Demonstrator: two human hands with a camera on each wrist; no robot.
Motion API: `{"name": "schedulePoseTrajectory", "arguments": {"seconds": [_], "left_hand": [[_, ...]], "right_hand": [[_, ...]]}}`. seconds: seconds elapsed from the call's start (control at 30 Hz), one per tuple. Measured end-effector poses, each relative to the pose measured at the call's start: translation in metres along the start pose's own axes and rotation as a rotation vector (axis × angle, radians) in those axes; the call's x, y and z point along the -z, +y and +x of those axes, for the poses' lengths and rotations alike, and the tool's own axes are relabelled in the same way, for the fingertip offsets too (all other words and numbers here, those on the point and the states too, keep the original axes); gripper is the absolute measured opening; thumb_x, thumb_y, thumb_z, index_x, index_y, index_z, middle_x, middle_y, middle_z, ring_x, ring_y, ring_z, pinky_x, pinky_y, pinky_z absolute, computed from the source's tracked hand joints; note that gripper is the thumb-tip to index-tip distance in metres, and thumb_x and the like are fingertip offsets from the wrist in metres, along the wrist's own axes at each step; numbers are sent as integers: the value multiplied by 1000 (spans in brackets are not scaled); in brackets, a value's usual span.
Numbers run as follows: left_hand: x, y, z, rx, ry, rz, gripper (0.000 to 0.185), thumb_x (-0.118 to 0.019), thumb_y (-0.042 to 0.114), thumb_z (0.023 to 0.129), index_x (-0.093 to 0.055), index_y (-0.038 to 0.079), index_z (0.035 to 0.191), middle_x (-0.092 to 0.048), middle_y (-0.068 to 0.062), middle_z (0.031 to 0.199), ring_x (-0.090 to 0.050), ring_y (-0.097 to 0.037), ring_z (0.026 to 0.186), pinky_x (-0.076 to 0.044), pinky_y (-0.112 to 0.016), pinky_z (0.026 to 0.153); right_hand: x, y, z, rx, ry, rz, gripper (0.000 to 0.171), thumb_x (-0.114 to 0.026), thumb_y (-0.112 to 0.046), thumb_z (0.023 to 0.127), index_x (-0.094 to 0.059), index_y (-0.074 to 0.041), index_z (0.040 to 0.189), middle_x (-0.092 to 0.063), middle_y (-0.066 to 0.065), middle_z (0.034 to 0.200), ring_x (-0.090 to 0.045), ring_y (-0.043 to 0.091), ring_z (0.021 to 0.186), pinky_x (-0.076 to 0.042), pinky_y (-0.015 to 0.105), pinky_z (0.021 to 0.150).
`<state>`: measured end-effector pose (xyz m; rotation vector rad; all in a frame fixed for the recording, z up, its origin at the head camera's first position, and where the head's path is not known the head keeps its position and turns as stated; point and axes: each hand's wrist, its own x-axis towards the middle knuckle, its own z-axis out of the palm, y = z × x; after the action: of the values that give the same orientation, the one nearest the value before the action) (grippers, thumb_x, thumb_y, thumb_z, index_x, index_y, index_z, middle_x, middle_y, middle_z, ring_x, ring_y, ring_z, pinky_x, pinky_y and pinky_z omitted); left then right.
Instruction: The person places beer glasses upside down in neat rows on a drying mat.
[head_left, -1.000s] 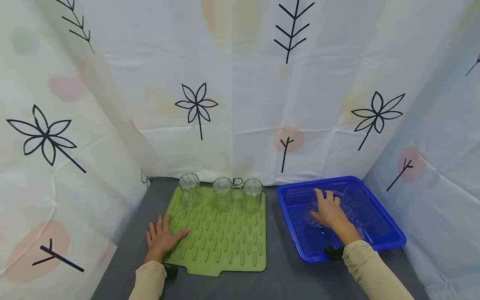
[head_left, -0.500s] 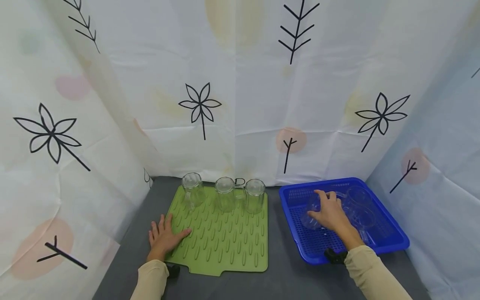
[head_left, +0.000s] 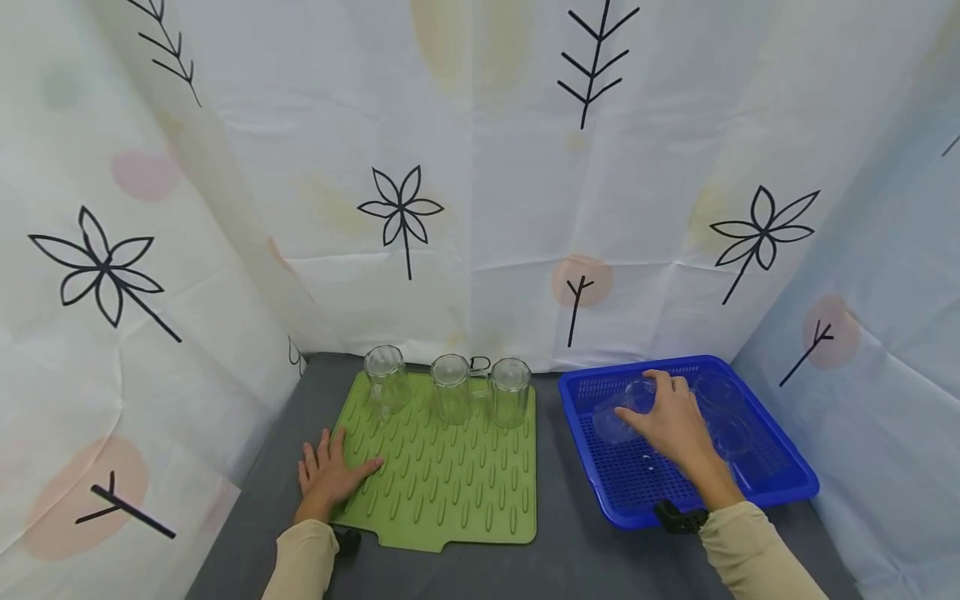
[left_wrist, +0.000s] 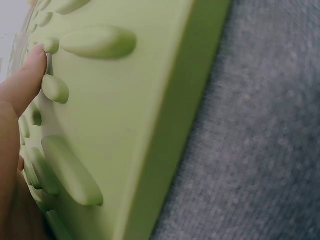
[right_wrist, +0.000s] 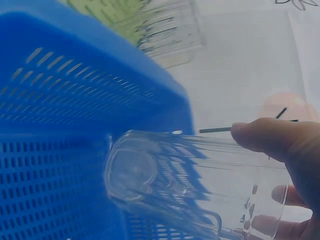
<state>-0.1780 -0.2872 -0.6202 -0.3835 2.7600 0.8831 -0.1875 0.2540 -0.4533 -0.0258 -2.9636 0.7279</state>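
Note:
In the head view my right hand (head_left: 677, 429) is inside the blue basket, gripping a clear glass mug (head_left: 613, 422) near one end. The right wrist view shows this glass mug (right_wrist: 195, 175) lying tilted, its thick base toward the basket wall. My thumb (right_wrist: 260, 137) presses one side and fingertips show through the glass on the other. My left hand (head_left: 330, 477) lies with spread fingers on the left edge of a green ribbed drying mat (head_left: 450, 492). Three upside-down glass mugs (head_left: 452, 396) stand along the back of that mat.
More clear mugs (head_left: 729, 435) sit on the right side of the blue basket (head_left: 611, 512), their outlines overlapping. The grey tabletop (head_left: 558, 550) runs between mat and basket. A printed white curtain (head_left: 510, 208) hangs directly behind and at both sides.
My right hand has taken hold of a mug in the basket and tipped it, moving slightly right as the mug's base shows further left. The left hand stays on the mat.

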Motion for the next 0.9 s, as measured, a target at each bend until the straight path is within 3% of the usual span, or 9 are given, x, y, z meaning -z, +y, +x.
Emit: {"name": "schedulePoseTrajectory", "arguments": {"seconds": [0.23, 0.47, 0.77, 0.9], "left_hand": [[1, 0, -1, -21, 26, -20, 118, -67, 71, 85, -5, 10, 165, 11, -27, 170, 24, -54, 152, 16, -73, 118], [-4, -4, 3, -33, 26, -22, 120, -65, 76, 83, -5, 12, 166, 12, -27, 169, 25, -53, 152, 19, -73, 117], [-2, -5, 2, -47, 38, -37, 120, -65, 77, 82, -7, 13, 166, 12, -27, 169, 25, -55, 152, 18, -74, 116], [-4, -6, 4, -23, 23, -20, 121, -64, 77, 82, -4, 13, 166, 14, -26, 169, 26, -53, 152, 19, -73, 117]], "right_hand": [[17, -8, -3, 34, 29, 96, 83, -78, -36, 89, -37, 7, 147, -46, 34, 138, -50, 50, 121, -47, 64, 93], [27, -17, -8, 73, 32, 175, 86, -74, -43, 93, -32, -2, 155, -43, 32, 140, -53, 51, 123, -50, 64, 93], [31, -29, -14, 147, 63, 290, 74, -76, -39, 92, -44, -11, 152, -50, 25, 137, -59, 45, 119, -54, 61, 90], [27, -30, -14, 188, 75, 354, 71, -76, -32, 93, -42, -9, 151, -50, 23, 141, -58, 41, 122, -57, 45, 91]]}}
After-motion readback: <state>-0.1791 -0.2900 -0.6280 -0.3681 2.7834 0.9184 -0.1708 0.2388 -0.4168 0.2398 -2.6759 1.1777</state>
